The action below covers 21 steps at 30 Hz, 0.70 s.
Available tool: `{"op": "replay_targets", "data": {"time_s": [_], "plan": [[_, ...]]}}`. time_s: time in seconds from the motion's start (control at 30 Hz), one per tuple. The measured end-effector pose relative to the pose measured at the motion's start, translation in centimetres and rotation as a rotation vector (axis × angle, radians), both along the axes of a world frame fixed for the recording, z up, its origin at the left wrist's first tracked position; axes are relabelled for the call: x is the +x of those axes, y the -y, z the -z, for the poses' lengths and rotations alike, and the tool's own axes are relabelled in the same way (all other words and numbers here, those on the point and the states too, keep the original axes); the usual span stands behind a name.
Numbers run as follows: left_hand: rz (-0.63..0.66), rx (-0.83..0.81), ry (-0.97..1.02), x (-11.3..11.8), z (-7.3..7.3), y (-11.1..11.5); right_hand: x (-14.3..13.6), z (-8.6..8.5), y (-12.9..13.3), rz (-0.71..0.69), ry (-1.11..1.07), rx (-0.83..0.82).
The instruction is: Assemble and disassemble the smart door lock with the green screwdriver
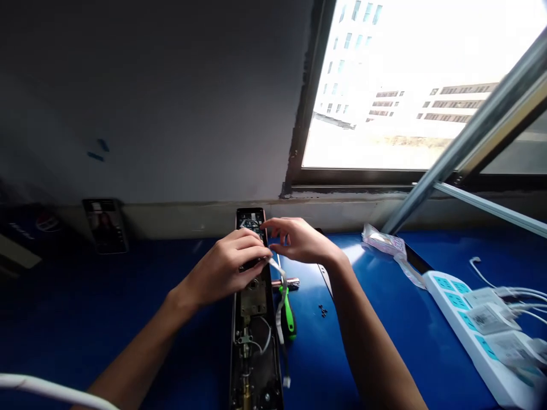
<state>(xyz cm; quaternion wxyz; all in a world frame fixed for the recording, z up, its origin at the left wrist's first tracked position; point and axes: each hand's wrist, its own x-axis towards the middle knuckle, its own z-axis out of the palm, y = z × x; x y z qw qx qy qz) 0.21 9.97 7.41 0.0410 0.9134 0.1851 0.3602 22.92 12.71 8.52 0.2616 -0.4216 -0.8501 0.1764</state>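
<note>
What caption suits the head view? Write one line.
Left hand and right hand over a long opened device, green-handled tool alongside.

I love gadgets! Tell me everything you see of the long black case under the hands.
The case lies open on the blue table, running away from the person; the picture cuts off its near end. It looks metal; inside are a circuit board at the far end, a metal plate, brass-coloured parts and a looped wire. The left hand hides part of it; the right hand is beside its far end. Touch is unclear.
</note>
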Motion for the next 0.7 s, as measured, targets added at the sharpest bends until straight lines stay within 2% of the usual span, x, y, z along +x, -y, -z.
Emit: {"op": "replay_targets", "data": {"time_s": [0.13,0.27,0.33,0.47,0.53,0.7], "plan": [[-0.084,-0.005,0.096,0.0,0.5,-0.2,-1.4,3.2,-2.1,0.009,0.0,0.04],[-0.105,-0.089,0.147,-0.6,1.9,-1.4,-1.7,5.1,-3.2,0.033,-0.054,0.105],[-0.137,-0.165,0.217,-1.0,3.1,-2.3,-1.8,5.7,-3.4,0.042,-0.091,0.13],[-0.398,-0.418,0.44,-0.6,5.9,-3.5,-2.3,6.3,-3.5,0.096,-0.177,0.183],[-0.44,-0.483,0.44,0.2,6.9,-3.6,-2.8,6.5,-3.5,0.121,-0.211,0.222],[-0.464,-0.483,0.436,1.5,7.7,-3.2,-4.3,6.9,-3.2,0.209,-0.298,0.295]]}}
